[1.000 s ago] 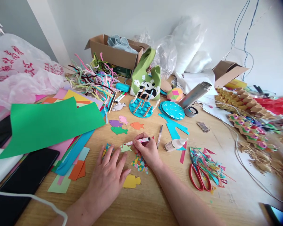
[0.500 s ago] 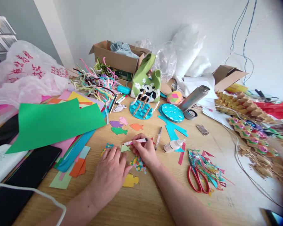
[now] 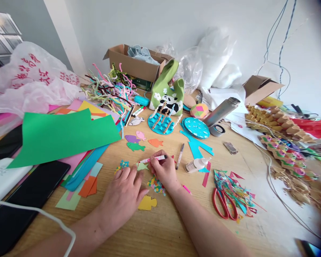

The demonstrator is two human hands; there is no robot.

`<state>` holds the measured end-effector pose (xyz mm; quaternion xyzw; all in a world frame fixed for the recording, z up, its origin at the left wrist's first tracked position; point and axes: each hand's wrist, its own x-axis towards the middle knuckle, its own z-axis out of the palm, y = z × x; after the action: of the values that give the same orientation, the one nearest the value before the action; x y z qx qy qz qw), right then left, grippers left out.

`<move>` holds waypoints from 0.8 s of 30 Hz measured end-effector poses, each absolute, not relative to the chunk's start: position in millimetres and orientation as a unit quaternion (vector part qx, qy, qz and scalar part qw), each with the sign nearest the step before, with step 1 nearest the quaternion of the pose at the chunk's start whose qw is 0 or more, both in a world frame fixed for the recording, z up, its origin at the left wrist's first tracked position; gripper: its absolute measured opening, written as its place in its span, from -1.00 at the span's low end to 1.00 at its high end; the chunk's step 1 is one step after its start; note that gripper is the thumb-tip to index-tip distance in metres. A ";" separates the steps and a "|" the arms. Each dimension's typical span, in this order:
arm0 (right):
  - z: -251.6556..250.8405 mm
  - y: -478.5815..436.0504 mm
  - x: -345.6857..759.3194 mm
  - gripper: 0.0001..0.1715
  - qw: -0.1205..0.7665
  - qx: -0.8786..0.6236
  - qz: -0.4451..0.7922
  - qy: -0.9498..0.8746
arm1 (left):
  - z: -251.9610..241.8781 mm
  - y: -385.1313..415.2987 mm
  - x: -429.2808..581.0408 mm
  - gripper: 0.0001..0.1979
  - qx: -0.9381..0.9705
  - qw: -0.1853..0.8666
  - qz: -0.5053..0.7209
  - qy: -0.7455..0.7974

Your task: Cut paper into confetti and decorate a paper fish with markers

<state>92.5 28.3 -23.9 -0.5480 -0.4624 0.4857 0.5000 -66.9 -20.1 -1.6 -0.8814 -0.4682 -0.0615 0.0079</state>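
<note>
My right hand [image 3: 164, 172] is closed round a pink-and-white marker [image 3: 157, 158], its tip down on a pale green paper fish [image 3: 142, 166]. My left hand [image 3: 123, 194] lies flat on the wooden table [image 3: 160, 228] with fingers spread, its fingertips pressing beside that fish. A heap of coloured paper dots [image 3: 155, 185] sits between my hands and a yellow paper fish [image 3: 147, 203] lies just below. Purple, pink, green and orange paper fish [image 3: 135, 146] lie a little farther back.
Green sheet [image 3: 61, 135] over stacked coloured paper at left, with dark tablets [image 3: 24, 200]. Glue bottle [image 3: 198, 165], a pen [image 3: 179, 156], red scissors [image 3: 224, 203] and paper scraps at right. Pipe cleaners [image 3: 109, 89], cardboard box [image 3: 135, 64], panda bag [image 3: 167, 92], steel flask [image 3: 220, 111] behind.
My hands stay on the pale green fish; the marker has tilted slightly and my left fingers have drawn in a little. The camera view has shifted slightly.
</note>
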 end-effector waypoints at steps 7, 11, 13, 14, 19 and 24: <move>-31.4 28.4 93.6 -0.80 0.486 -0.547 0.488 -0.475 | -0.8 -21.0 -66.9 -0.57 -0.880 0.002 -0.052 -0.472; -28.9 29.9 93.9 -0.81 0.473 -0.552 0.493 -0.478 | -2.4 -22.1 -67.4 -0.57 -0.879 -0.002 -0.053 -0.475; -28.0 30.5 93.9 -0.80 0.470 -0.553 0.497 -0.475 | -3.1 -22.3 -67.5 -0.57 -0.880 -0.001 -0.053 -0.473; -27.9 30.7 94.0 -0.80 0.470 -0.554 0.499 -0.473 | -3.3 -22.3 -67.6 -0.57 -0.880 0.000 -0.054 -0.471; -27.8 30.7 94.3 -0.79 0.470 -0.555 0.501 -0.469 | -3.1 -21.7 -68.5 -0.57 -0.880 0.005 -0.051 -0.472; -26.0 30.2 94.7 -0.80 0.472 -0.551 0.501 -0.472 | -2.2 -22.1 -69.6 -0.57 -0.881 -0.001 -0.052 -0.470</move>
<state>94.7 30.2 -26.0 -0.5515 -0.4721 0.5007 0.4715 -69.6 -22.1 -2.2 -0.8810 -0.4703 -0.0516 -0.0006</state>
